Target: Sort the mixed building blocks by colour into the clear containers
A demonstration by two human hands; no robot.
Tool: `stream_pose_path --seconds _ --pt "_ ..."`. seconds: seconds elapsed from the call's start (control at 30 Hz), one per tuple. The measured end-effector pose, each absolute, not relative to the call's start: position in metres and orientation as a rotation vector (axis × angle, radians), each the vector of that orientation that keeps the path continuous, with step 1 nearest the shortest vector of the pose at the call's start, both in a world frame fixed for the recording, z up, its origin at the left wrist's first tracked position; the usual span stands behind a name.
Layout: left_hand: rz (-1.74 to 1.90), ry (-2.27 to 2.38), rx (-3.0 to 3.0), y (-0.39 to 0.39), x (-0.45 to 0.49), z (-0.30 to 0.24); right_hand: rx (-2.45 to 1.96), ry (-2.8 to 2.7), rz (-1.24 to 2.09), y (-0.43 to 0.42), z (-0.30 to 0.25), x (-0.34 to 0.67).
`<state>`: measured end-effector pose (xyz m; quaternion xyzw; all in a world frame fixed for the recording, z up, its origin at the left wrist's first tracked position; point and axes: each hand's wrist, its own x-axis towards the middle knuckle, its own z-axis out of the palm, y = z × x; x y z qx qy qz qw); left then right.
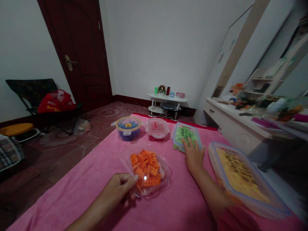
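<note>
My left hand [124,187] pinches the near left edge of a clear plastic container [166,171] holding orange building bricks [146,168]. My right hand [193,155] lies with fingers spread on the near part of a lidded box [179,131] with green contents and dark writing on top. Behind the orange bricks stand a round blue container [128,130] with a yellow-rimmed lid and a small lidded box [157,130] with red or pink contents. Right of my right arm is a large blue-rimmed box [237,170] with yellow-orange contents, also marked with dark writing.
A pink cloth [96,179] covers the surface under the containers. Along the right runs a white dresser [240,122] with many small items. Beyond are a low white table [166,97] and a dark stool [167,107]; a folding chair [31,86] bearing a red bag [56,101] stands left.
</note>
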<state>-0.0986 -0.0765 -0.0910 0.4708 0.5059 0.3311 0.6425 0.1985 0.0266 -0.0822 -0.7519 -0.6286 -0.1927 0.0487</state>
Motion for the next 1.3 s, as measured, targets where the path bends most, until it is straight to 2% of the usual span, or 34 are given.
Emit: stream_pose_path --seconds 0.17,0.23,0.33,0.47,0.73,0.97,1.3 --pt "0.466 1.132 1.334 -0.069 -0.131 -0.073 -2.078 -1.940 -0.518 0.018 -0.079 0.193" --pt "0.604 1.311 1.379 -0.061 -0.150 -0.061 -1.804 -1.954 -0.368 -0.004 -0.078 0.186" --pt "0.898 1.543 1.408 -0.045 -0.165 -0.048 -1.503 -1.875 0.051 -0.043 -0.077 0.168" --pt "0.945 1.466 1.541 -0.024 -0.155 -0.045 -1.471 -1.770 0.473 -0.074 -0.076 0.141" --pt "0.950 1.521 1.727 0.028 -0.136 -0.051 -1.375 -1.567 0.855 -0.081 -0.079 0.127" --pt "0.980 1.489 1.685 0.037 -0.136 -0.050 -1.315 -1.344 1.095 -0.085 -0.077 0.121" --pt "0.944 1.673 1.832 0.047 -0.144 -0.059 -1.287 -1.307 1.214 -0.083 -0.081 0.120"
